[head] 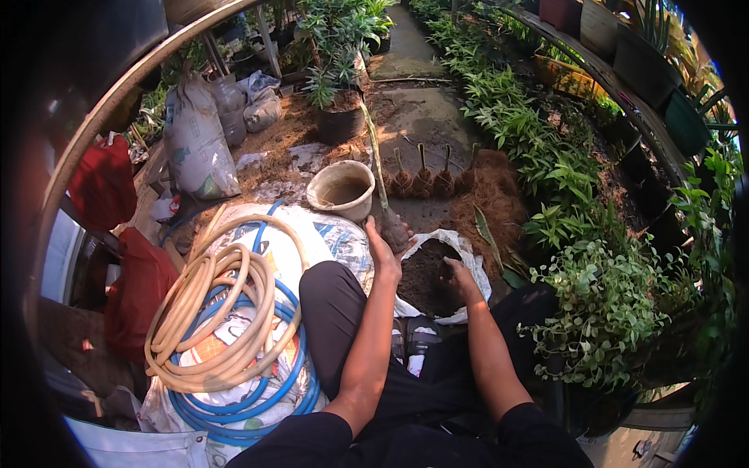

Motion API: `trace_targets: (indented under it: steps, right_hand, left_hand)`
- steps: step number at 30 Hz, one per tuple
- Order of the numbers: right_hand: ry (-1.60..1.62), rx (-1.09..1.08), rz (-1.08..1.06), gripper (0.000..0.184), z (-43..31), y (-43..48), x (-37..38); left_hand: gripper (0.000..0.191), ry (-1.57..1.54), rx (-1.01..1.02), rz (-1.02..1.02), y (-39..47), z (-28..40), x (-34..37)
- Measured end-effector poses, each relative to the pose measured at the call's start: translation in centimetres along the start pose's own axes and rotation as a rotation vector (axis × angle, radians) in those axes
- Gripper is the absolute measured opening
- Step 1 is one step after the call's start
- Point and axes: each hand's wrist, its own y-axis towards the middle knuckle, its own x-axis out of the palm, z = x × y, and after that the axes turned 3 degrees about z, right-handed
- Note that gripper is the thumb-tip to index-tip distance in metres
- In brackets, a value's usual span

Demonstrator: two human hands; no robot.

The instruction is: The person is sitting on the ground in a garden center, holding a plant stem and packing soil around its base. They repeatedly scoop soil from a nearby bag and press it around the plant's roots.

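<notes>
My left hand (384, 251) grips a soil-caked root ball (394, 233), from which a long, narrow, mottled leaf (374, 146) rises. The leaf leans slightly away from me. Just below and to the right, my right hand (465, 282) reaches into an opened white sack (481, 275) of dark potting soil (427, 278). Its fingertips touch the soil, and whether they hold any cannot be seen. Beyond my left hand stands a round, weathered pot (351, 209). Several short leaf cuttings with fibre-wrapped bases (422, 182) stand in a row on the ground.
Coiled beige and blue hoses (234, 316) lie on filled sacks at my left. Coconut fibre (491, 199) and a loose leaf (484, 231) lie on the right. A potted shrub (339, 120) stands ahead. Leafy plants (550, 169) line the right side, near a trailing plant (597, 310).
</notes>
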Motion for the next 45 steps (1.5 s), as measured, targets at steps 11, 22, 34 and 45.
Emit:
trace_targets:
  steps: [11,22,34,45]
  right_hand:
    - [-0.467,-0.062,0.035,0.034,1.7,2.4,-2.4]
    - [-0.429,-0.037,-0.037,0.034,2.7,1.8,0.3]
    - [-1.318,-0.638,0.093,0.066,4.2,2.8,-0.1]
    - [-1.413,-0.646,0.101,0.049,5.6,3.5,-1.1]
  left_hand:
    - [0.062,0.018,-0.015,0.006,0.4,-0.6,0.0]
    - [0.064,-0.001,-0.019,0.02,0.8,-0.9,-0.5]
    - [0.061,0.006,-0.013,0.039,0.6,-0.6,0.1]
    - [0.06,0.02,-0.013,0.033,0.4,-0.9,0.4]
